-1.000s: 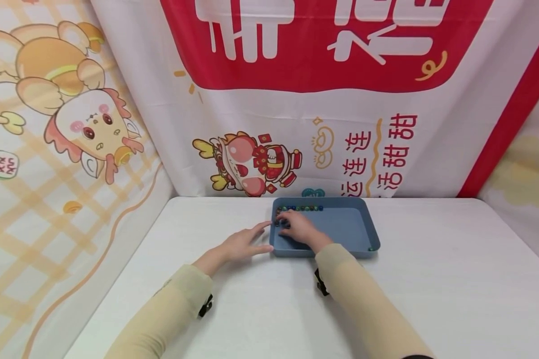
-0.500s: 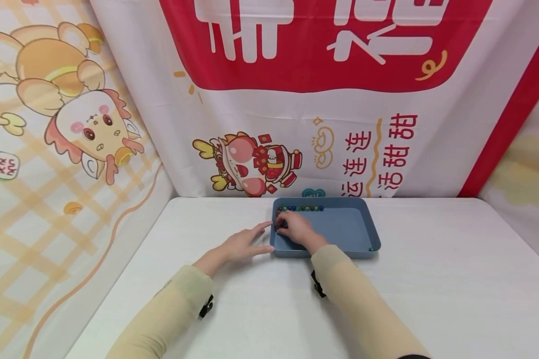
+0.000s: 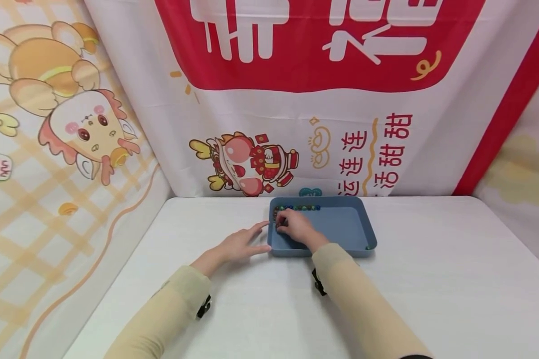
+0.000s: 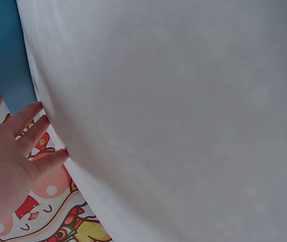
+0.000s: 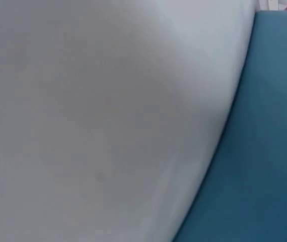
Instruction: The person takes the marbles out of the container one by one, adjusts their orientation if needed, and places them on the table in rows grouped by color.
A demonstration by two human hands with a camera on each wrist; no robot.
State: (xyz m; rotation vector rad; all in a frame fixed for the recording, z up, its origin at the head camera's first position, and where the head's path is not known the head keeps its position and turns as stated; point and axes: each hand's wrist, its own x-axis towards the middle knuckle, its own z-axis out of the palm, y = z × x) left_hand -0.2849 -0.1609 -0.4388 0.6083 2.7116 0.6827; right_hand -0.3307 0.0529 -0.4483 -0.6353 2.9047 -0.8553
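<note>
Head view: your right hand (image 3: 298, 227) reaches into the blue-grey tray (image 3: 339, 227) at its left end, fingers bent down over small dark marbles by the left wall. Fingertips and thumb come close together there, but they cover what's between — can't tell whether you pinch a marble or only touch one.

Your left hand (image 3: 240, 244) is outside the tray on the left, thumb and fingers spread, tips at the left wall, no marble in it. Left wrist view shows the same spread fingers, with the tray's blue side above them.

A row of marbles (image 3: 297, 208) — blue, green, brownish — runs along the tray's far wall from the far left corner, stopping around the middle. A few more sit down the left wall by your right fingers, partly hidden. One green marble (image 3: 368, 248) lies alone in the near right corner.

Tray sits at the back of the white table (image 3: 260, 304), just before the red-and-white banner (image 3: 278, 114). Right wrist view gives you mostly tabletop and tray side.
</note>
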